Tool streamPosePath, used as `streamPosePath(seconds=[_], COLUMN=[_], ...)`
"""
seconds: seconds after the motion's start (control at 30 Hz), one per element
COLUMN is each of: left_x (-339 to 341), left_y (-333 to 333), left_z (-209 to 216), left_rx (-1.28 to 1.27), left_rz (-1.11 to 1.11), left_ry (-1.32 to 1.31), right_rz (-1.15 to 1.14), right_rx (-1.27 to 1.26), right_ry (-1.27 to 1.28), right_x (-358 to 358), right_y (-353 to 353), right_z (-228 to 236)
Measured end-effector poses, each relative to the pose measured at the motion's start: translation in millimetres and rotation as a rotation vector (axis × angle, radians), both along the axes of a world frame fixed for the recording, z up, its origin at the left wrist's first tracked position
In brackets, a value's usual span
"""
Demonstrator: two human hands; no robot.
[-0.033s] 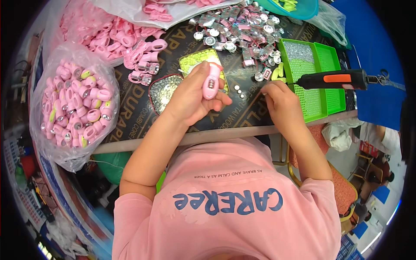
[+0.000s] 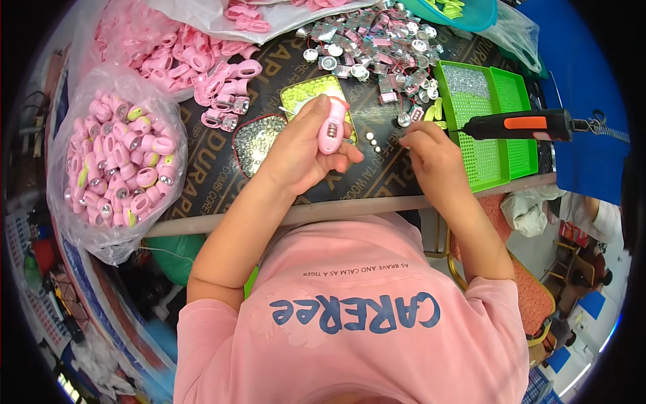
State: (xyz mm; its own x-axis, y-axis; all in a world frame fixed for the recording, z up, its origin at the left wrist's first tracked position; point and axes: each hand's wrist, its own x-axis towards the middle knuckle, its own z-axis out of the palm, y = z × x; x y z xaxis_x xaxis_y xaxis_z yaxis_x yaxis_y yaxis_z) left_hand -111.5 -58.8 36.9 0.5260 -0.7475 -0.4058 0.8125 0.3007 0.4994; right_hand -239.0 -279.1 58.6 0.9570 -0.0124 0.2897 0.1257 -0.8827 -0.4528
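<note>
Gripping a pink plastic casing (image 2: 331,125), left hand (image 2: 301,151); right hand (image 2: 434,158) just beside.

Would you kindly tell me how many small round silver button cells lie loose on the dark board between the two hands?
3: small round silver button cells in a short diagonal row, between the left hand and right hand.

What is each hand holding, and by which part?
Left hand wraps the small pink plastic casing around its lower body. Right hand: fingertips on the table; any hold cannot be told.

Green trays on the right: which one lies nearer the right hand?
The larger green tray, its near edge beside the right hand; the smaller tray lies beyond it.
</note>
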Motion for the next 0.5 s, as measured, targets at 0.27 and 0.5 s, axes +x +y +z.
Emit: streamPosePath(seconds=[0.27, 0.5], left_x=[-8, -7], left_y=[8, 5], left_z=[8, -2], left_rx=[0.067, -0.06], left_rz=[0.114, 0.126], left_ry=[-0.33, -0.222], right_rz=[0.09, -0.326], right_rx=[0.011, 0.148], right_ry=[-0.024, 0.075], right_x=[-5, 12], right_y=[-7, 21], right_z=[-15, -29])
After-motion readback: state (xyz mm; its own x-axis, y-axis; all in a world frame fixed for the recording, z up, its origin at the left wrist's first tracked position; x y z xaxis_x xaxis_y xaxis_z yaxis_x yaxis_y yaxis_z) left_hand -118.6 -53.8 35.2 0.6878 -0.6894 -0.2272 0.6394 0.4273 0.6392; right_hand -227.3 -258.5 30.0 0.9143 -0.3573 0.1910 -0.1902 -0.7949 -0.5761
